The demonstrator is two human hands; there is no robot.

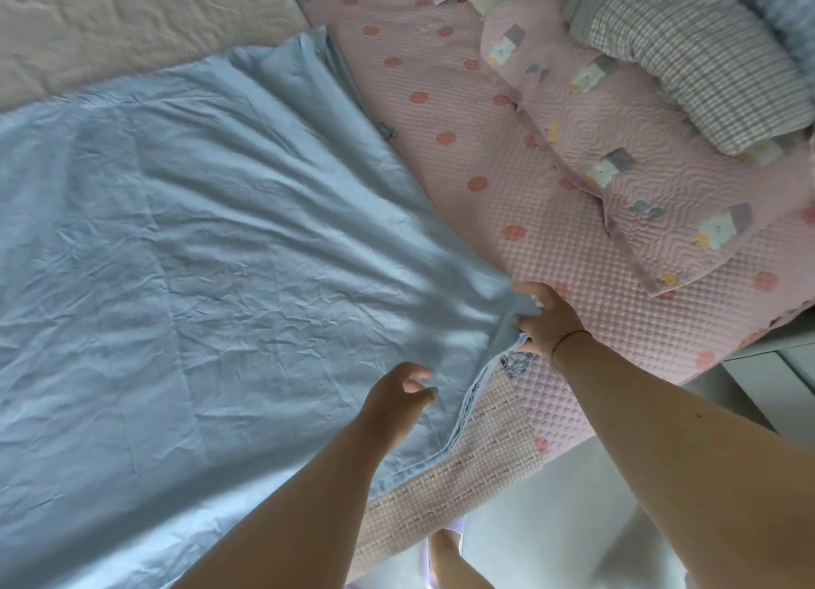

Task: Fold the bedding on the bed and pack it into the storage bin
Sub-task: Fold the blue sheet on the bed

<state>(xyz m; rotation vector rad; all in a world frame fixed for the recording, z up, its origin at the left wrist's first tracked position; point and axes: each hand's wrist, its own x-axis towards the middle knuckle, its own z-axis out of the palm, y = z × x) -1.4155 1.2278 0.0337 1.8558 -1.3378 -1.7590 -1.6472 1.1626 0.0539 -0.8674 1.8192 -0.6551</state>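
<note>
Blue sheet (198, 235) lies spread flat over most of the bed (551, 244), wrinkled, layered along its right edge, so it looks folded at least once already; judgement only. Its right edge runs diagonally toward the near edge of the bed.

Right hand (549, 319): grip closed on the sheet's right edge near the bed's near edge, fabric bunched under the fingers. Thin red string on that wrist.

Left hand (397, 394): grip loose, fingers half curled, hovering over or barely touching the sheet just inside the same edge. Not holding anything as far as I can tell.

Pink quilted pillow (617, 169) and a checked pillow (688, 55) sit at the far right corner of the bed, untouched.

Progress: early. Sheet is still large, needs more folds. Pillows and the pink pad not dealt with. Storage bin not in view, nothing packed that I can see.
</note>
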